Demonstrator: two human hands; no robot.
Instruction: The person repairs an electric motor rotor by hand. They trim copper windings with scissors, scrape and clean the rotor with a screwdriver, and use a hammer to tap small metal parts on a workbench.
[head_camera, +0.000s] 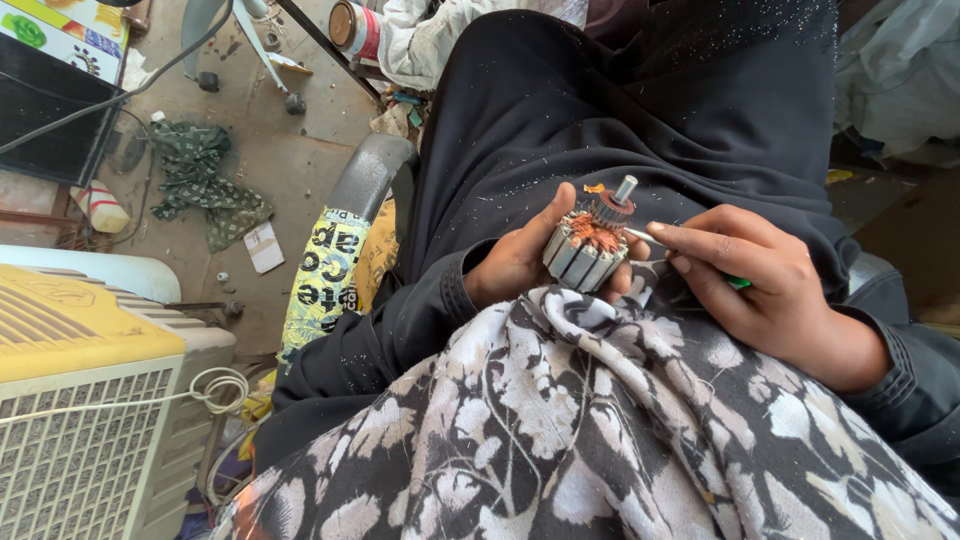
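Armature (588, 243) between left-hand fingers (548, 222)

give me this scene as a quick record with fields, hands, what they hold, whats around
left hand: grips a motor armature from its left side, shaft pointing up and away
armature detail: copper windings on top, grey steel core below
right hand: pinches a thin metal tool, tip at the copper windings
lap: black garment with pale specks; floral cloth under both hands
left of frame: yellow-topped air cooler with a coiled white cord
floor: green rag, scraps of paper
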